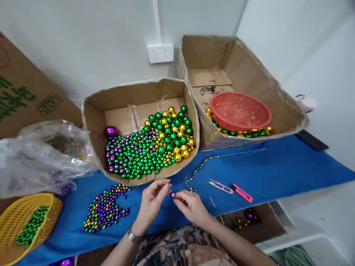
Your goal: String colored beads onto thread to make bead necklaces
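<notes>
My two hands meet over the front of the blue cloth. A shiny purple bead (172, 194) is pinched at the fingertips of my right hand (194, 208). Just to its left, my left hand (152, 202) has thumb and fingers pressed together close to the bead; whatever is between them is too small to make out. Beyond my right hand lies a string of small green, gold and purple beads (196, 172), its thin thread trailing right. Pink thread snips (221, 186) and a pink utility knife (241, 193) rest to the right. Loose small beads (106, 208) are spread to the left.
A low cardboard box (134, 95) of green, gold and purple beads stands behind my hands. Right of it, a larger box (253, 73) holds a red basket (239, 110). A yellow basket (55, 209) with green beads and a clear plastic bag (46, 154) are at left.
</notes>
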A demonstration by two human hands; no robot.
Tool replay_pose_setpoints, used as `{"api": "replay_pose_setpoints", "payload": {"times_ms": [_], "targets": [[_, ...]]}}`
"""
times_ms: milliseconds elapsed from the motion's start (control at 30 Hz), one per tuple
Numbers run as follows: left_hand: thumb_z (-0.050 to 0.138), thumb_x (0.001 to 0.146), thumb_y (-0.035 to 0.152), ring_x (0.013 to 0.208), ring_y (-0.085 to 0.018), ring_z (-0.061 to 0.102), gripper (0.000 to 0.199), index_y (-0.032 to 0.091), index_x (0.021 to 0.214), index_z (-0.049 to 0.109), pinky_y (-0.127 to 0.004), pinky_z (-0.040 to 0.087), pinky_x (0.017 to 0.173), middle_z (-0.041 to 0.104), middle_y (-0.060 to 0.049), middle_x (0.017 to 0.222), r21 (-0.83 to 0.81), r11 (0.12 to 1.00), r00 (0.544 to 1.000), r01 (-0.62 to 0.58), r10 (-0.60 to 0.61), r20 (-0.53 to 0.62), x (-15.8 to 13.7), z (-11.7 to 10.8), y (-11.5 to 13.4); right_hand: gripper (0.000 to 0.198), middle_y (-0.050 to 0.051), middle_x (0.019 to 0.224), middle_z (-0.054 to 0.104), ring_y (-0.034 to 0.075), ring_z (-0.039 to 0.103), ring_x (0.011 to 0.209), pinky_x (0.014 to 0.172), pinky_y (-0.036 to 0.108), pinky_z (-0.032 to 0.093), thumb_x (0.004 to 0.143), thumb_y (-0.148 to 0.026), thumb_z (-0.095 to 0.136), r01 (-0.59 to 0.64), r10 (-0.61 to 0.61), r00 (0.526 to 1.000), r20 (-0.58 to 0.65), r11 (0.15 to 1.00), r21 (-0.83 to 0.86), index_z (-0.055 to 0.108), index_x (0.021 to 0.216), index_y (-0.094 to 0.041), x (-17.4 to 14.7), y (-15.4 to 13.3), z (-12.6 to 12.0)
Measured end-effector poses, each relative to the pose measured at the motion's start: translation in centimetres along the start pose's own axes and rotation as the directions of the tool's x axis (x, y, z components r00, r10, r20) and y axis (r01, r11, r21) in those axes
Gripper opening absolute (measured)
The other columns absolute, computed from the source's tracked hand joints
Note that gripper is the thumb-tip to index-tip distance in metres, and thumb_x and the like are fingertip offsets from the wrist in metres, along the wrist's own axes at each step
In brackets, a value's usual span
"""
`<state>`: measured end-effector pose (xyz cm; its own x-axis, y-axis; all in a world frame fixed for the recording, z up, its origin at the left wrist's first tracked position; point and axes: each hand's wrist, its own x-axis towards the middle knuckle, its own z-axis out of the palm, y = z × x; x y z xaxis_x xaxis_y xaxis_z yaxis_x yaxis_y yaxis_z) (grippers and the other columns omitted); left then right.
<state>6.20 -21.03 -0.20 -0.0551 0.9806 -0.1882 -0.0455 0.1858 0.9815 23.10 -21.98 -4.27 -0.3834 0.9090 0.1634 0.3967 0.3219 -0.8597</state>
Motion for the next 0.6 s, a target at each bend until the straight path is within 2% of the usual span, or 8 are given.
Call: {"api": "replay_pose_setpoints", "payload": {"times_ms": [167, 300, 400, 500, 600], "targets": [[0.059, 0.086, 0.046, 0.080, -0.020, 0.067, 0.035, 0.017, 0.104, 0.068, -0.031, 0.053, 0.075, 0.071, -0.009, 0.097, 0.011, 0.998, 0.997, -0.062, 0.062, -0.051, 1.4, -1.8, 0.9, 0.016, 0.001, 0.078, 0.063, 0.013, 0.060, 0.074, 0.069, 0.023, 0.043, 0.095, -0.025, 0.049, 0.033, -0.033, 0.999, -0.025, 0.999, -0.012, 0.062, 0.086, -0.020, 0.1, 0.0, -0.7], [0.061, 0.084, 0.043, 0.083, -0.021, 0.065, 0.032, 0.019, 0.105, 0.068, -0.030, 0.051, 0.073, 0.070, -0.007, 0.094, 0.224, 0.962, 0.985, -0.157, 0.169, -0.035, 4.3, -2.9, 1.8, 0.016, 0.002, 0.080, 0.065, 0.014, 0.062, 0.076, 0.069, 0.023, 0.045, 0.096, -0.024, 0.048, 0.032, -0.033, 0.999, -0.032, 0.999, -0.024, 0.062, 0.090, -0.021, 0.1, -0.1, -1.4], [0.060, 0.085, 0.039, 0.087, -0.023, 0.064, 0.029, 0.020, 0.105, 0.068, -0.032, 0.049, 0.076, 0.070, -0.007, 0.099, 0.423, 0.859, 0.950, -0.287, 0.312, 0.012, 7.3, -3.2, 2.1, 0.015, 0.002, 0.078, 0.064, 0.013, 0.061, 0.073, 0.067, 0.023, 0.045, 0.095, -0.024, 0.049, 0.037, -0.039, 0.998, -0.049, 0.998, -0.041, 0.062, 0.089, -0.021, 0.1, -0.2, -1.6], [0.059, 0.084, 0.037, 0.099, -0.028, 0.061, 0.029, 0.020, 0.107, 0.067, -0.040, 0.044, 0.089, 0.068, -0.010, 0.105, 0.599, 0.690, 0.890, -0.406, 0.448, 0.087, 10.3, -3.1, 2.1, 0.014, 0.001, 0.077, 0.064, 0.013, 0.061, 0.072, 0.065, 0.022, 0.045, 0.095, -0.023, 0.049, 0.041, -0.045, 0.997, -0.068, 0.997, -0.058, 0.062, 0.089, -0.021, 0.1, -0.2, -1.8], [0.060, 0.084, 0.035, 0.105, -0.032, 0.056, 0.033, 0.018, 0.112, 0.064, -0.045, 0.039, 0.095, 0.066, -0.014, 0.109, 0.693, 0.552, 0.851, -0.464, 0.494, 0.177, 12.9, -2.8, 1.8, 0.014, 0.002, 0.077, 0.063, 0.013, 0.060, 0.071, 0.065, 0.022, 0.045, 0.095, -0.023, 0.048, 0.034, -0.039, 0.996, -0.077, 0.998, -0.059, 0.062, 0.091, -0.021, 0.1, -0.1, -2.1]]}}
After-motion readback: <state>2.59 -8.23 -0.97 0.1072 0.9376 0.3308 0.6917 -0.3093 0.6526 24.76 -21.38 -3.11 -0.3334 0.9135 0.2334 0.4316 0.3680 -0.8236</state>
